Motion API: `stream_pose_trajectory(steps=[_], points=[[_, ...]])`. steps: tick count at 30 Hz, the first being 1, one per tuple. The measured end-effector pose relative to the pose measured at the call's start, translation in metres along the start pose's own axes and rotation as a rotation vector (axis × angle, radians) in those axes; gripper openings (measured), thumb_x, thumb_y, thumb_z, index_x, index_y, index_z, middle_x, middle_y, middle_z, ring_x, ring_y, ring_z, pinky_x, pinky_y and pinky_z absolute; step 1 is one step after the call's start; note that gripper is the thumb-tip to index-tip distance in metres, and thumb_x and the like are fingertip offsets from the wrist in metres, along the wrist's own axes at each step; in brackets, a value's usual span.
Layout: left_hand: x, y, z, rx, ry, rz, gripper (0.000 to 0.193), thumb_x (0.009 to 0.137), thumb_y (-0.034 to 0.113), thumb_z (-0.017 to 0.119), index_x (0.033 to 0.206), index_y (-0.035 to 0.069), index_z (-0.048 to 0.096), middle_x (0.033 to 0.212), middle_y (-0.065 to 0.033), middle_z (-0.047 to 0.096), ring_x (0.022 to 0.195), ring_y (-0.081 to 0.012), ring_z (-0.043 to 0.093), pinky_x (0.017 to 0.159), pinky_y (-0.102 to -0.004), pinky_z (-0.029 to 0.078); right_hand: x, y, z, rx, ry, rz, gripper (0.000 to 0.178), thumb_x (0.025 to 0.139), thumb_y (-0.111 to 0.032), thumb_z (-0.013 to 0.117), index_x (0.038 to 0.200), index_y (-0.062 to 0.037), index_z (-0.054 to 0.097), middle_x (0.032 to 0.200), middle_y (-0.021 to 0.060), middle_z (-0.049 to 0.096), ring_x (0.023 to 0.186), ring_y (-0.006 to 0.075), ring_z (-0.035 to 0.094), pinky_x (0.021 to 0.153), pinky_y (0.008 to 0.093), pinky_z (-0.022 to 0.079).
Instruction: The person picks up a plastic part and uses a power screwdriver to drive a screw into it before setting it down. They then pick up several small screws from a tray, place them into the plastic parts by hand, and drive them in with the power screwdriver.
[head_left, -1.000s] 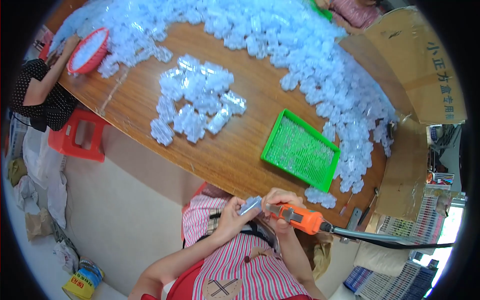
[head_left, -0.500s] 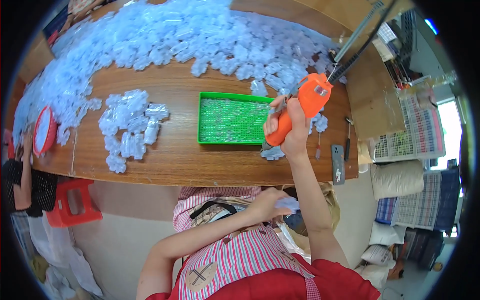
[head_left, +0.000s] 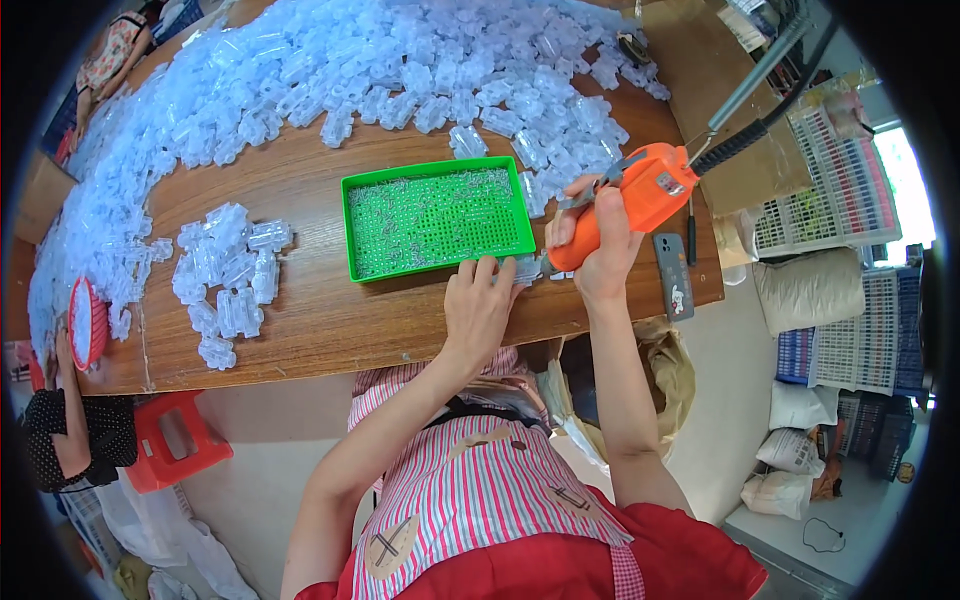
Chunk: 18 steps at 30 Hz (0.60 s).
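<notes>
**Clear plastic part under the orange driver, just right of the green tray**

Head view: The clear plastic part (head_left: 527, 268) is lying on the wooden table (head_left: 330, 320), touching the lower right corner of the green tray (head_left: 437, 222). Your left hand (head_left: 478, 305) is pressing flat on it, fingers spread narrow, pinning it in place. Your right hand (head_left: 598, 255) is wrapping fully around the orange electric screwdriver (head_left: 630, 200), whose tip is pointing down at the part from the right of the tray.

What could go wrong, as I judge it: the bit is working very near your left fingertips, so a slip off the screw could catch them. The part is small and smooth, so it could twist under torque if your hold is loosening. The hanging cable (head_left: 745, 135), up and right of the tray, could tug the driver off line.

The part is looking translucent, bluish-white and ribbed, like the big heap of parts (head_left: 380, 70) behind the tray and the small cluster (head_left: 225, 275) to its left. The tray is holding a layer of tiny screws.
</notes>
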<state>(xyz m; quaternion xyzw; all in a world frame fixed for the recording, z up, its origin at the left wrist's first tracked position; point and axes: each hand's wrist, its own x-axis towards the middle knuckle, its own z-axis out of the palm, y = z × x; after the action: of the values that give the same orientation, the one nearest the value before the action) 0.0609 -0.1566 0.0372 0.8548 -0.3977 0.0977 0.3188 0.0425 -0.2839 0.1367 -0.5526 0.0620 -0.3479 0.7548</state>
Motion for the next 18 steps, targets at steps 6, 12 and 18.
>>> stream_pose_trajectory(steps=[6, 12, 18], points=[[-0.001, 0.003, -0.014, -0.051, -0.042, 0.005, 0.041, 0.069, 0.020, 0.076, 0.100, 0.004, 0.054, 0.097, -0.0097, 0.057, 0.089, -0.0271, 0.055, 0.071, -0.0372, 0.044, -0.002, 0.000, -0.009, -0.140, 0.016, -0.031, 0.032, 0.091, -0.031, 0.057, 0.096, -0.0001, 0.052, 0.066, 0.0054, 0.053, 0.050, 0.0118, 0.052, 0.048, 0.0270, 0.044], [-0.008, -0.002, -0.020, -0.218, -0.319, -0.247, 0.051, 0.071, 0.021, 0.075, 0.110, -0.001, 0.049, 0.096, -0.0206, 0.058, 0.085, -0.0365, 0.057, 0.074, -0.0420, 0.047, -0.010, 0.009, 0.000, -0.173, 0.014, -0.010, 0.038, 0.093, -0.039, 0.052, 0.096, -0.0008, 0.052, 0.058, 0.0055, 0.049, 0.049, 0.0134, 0.048, 0.048, 0.0294, 0.043], [-0.034, -0.026, -0.055, -0.478, -0.452, -0.425, 0.046, 0.075, 0.027, 0.074, 0.104, -0.003, 0.055, 0.097, -0.0218, 0.055, 0.086, -0.0325, 0.058, 0.076, -0.0390, 0.049, -0.018, 0.008, 0.008, -0.129, -0.044, 0.023, 0.046, 0.092, -0.048, 0.050, 0.096, -0.0022, 0.051, 0.059, 0.0042, 0.047, 0.050, 0.0130, 0.045, 0.049, 0.0288, 0.040]])
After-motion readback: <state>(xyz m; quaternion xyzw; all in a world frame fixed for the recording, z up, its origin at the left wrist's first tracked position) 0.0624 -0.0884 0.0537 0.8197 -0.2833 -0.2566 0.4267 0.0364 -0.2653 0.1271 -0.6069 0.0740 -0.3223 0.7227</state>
